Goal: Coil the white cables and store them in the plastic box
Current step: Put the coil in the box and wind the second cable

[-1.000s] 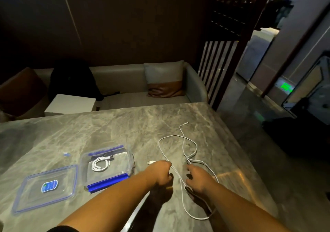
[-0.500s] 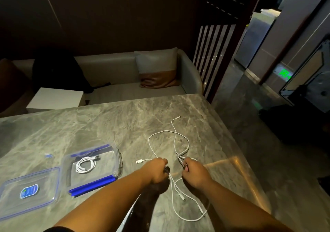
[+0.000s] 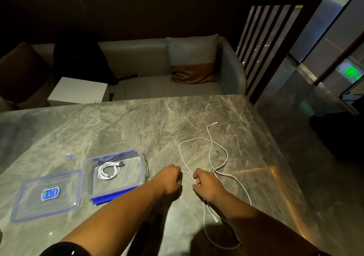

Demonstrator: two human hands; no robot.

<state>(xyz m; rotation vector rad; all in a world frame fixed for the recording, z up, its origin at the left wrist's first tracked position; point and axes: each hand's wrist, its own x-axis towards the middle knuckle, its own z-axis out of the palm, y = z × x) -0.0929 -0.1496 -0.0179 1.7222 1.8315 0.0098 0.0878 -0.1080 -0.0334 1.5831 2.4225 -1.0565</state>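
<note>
Because both fists are seen from behind, the fingertips are mostly hidden: the left hand (image 3: 170,179) and the right hand (image 3: 206,185) are each curled closed on the loose white cable (image 3: 226,158), with a short span running between them above the marble table (image 3: 137,127). Beyond the hands, the cable lies in open loops to the far right, its small plug at the far end. On the near side it drops under the right forearm into shadow, where its course is hard to follow. Both forearms are cut off by the bottom edge.

Left of the hands sits the clear plastic box (image 3: 145,167) with blue clips, open, holding a coiled white cable (image 3: 109,170). Its lid (image 3: 29,202) lies flat just to the left, bearing a blue label too small to read. A tiny blue scrap (image 3: 69,156) lies beyond the lid, unidentifiable.

The room is dim. Past the table's far edge stands a grey sofa (image 3: 137,62) with a two-tone cushion (image 3: 193,58), a black bag (image 3: 78,58) and a white box (image 3: 78,90). A slatted screen (image 3: 262,39) and a green lit sign (image 3: 352,73) are at the far right.
</note>
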